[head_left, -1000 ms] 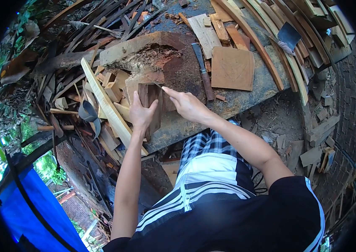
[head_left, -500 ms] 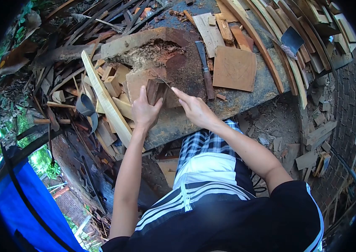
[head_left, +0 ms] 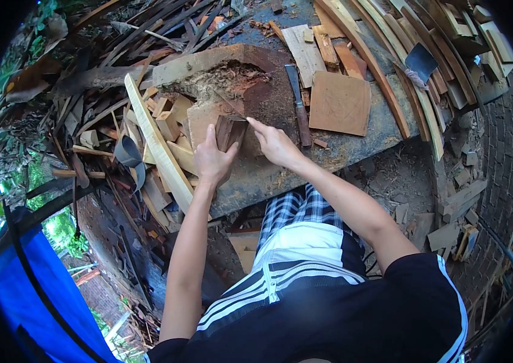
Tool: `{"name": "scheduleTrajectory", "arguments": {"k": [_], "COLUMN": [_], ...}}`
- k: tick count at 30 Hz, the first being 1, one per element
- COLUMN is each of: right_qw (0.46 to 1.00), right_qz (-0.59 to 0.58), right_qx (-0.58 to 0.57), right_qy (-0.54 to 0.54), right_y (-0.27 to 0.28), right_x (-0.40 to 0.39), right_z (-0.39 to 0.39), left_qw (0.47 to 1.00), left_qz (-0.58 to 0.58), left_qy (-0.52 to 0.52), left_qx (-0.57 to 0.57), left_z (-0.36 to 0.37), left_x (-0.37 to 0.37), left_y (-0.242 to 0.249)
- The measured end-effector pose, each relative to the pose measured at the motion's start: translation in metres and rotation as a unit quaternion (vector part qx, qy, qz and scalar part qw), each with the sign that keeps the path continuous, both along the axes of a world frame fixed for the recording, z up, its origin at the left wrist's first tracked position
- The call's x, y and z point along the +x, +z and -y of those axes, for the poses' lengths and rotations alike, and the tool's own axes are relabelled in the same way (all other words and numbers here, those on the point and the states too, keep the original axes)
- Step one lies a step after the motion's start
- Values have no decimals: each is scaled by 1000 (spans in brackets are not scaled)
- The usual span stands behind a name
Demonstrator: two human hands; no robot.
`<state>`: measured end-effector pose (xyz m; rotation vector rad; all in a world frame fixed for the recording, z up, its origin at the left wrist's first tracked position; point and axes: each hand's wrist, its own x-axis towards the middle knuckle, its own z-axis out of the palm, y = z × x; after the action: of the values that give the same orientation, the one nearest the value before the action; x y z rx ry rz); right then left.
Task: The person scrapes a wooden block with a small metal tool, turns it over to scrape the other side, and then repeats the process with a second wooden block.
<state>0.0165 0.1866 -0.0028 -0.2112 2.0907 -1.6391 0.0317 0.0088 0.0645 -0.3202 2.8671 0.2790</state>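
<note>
My left hand (head_left: 213, 162) is wrapped around a dark brown wood block (head_left: 230, 130), thumb on one side and fingers on the other. The block is tilted up over a thick, rough wooden slab (head_left: 200, 118) with a rotted hollow. At the block's top right corner, my right hand (head_left: 277, 147) is closed with its index finger stretched forward. It grips a slim, dark, pointed tool (head_left: 233, 106) that reaches up and left past the block's top end; its handle is hidden in the hand. A chisel (head_left: 300, 109) with a wooden handle lies to the right of the slab.
A square brown board (head_left: 340, 103) lies right of the chisel on the worn workbench (head_left: 353, 148). Small offcuts (head_left: 168, 124) and a long pale strip (head_left: 156, 142) lie at the left. Long curved strips (head_left: 368, 57) line the right side. A blue tarp (head_left: 44, 290) hangs lower left.
The wood block has been turned a little, showing more of its face, and shifted slightly right. My right hand has moved slightly right and down. The whole view has shifted a little.
</note>
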Motion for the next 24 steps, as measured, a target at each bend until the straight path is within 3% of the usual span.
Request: {"name": "scheduleTrajectory", "arguments": {"k": [3, 5, 7, 10, 14, 16, 20, 24], "right_qw": [998, 999, 999, 995, 998, 997, 999, 998], "right_qz": [45, 36, 17, 95, 43, -55, 32, 53], "right_qx": [6, -16, -37, 24, -20, -47, 24, -7], "right_qy": [43, 30, 14, 37, 30, -16, 22, 42], "right_y": [44, 37, 26, 20, 32, 26, 8, 44], "right_x": [14, 21, 14, 1, 22, 29, 4, 19], "right_z": [-18, -17, -14, -5, -16, -17, -6, -19], "left_qw": [1000, 998, 998, 998, 998, 998, 999, 998], "left_qz": [12, -57, -54, -56, -51, -53, -48, -53], "left_qy": [10, -16, -14, -20, -14, -17, -14, -15], "left_qx": [23, 17, 17, 9, 18, 11, 7, 34], "left_z": [3, 6, 5, 8, 8, 9, 9, 12], "left_x": [5, 7, 6, 8, 6, 7, 7, 9], "left_y": [-7, -13, -14, -15, -16, -19, -18, -23]}}
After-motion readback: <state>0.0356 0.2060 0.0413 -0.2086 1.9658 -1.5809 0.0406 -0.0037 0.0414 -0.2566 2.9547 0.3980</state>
